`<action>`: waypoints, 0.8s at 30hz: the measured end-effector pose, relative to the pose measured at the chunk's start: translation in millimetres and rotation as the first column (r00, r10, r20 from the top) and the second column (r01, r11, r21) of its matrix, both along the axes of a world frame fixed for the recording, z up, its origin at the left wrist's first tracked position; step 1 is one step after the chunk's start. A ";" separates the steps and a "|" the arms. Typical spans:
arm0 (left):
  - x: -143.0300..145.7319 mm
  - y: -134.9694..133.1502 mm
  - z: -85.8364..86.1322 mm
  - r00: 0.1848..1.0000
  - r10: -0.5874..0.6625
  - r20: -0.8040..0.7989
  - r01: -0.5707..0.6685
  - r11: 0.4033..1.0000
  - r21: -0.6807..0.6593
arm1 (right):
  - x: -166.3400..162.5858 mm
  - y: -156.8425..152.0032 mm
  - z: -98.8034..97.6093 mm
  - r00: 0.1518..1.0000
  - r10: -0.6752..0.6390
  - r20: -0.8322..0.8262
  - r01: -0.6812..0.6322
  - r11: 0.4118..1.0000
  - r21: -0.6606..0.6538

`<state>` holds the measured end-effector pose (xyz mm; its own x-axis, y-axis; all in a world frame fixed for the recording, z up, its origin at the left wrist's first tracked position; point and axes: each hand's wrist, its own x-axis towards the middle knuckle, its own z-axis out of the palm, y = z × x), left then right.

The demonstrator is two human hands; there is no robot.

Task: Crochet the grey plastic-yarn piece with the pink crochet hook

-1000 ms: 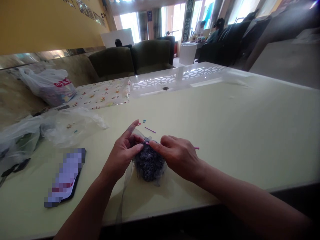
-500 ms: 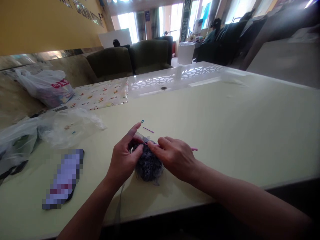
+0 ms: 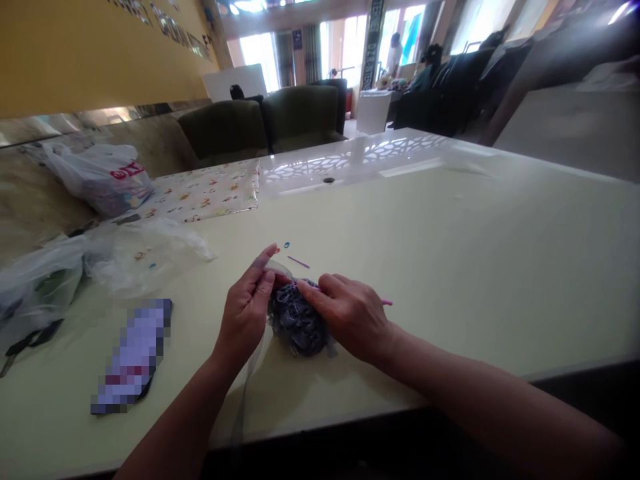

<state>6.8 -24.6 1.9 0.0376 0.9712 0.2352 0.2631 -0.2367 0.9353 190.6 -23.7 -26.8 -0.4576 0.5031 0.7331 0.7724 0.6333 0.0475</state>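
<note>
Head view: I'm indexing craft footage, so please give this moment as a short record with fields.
holding: left hand pinches the purple ruffled piece; right hand grips a thin pink tool against it
surface: pale table, the piece resting on it
just beyond the hands: small blue ring, purple stick
trailing: sheer ribbon runs from the left hand toward the near table edge
far left: clear plastic bags, white printed bag

Yellow wall, green armchairs, bright windows beyond the pale table.
</note>
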 end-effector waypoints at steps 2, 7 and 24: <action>-2.1 1.8 -0.1 0.998 -0.024 0.054 0.026 0.999 -0.040 | 0.6 0.2 0.0 1.000 0.004 -0.005 -0.004 1.000 0.005; -4.3 4.0 -0.8 0.979 -0.098 0.179 0.127 0.979 -0.159 | 0.5 0.7 -0.6 1.000 0.000 -0.009 0.000 1.000 0.021; -0.3 4.2 -0.3 0.971 -0.025 0.237 0.070 0.980 -0.187 | -0.1 -1.7 5.8 0.999 -0.008 0.053 0.005 0.997 0.073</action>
<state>6.5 -20.4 1.7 0.0514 0.9973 0.0517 0.0261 -0.0531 0.9982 190.4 -25.3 -21.0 -0.4941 0.4521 0.7426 0.7716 0.6216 0.1350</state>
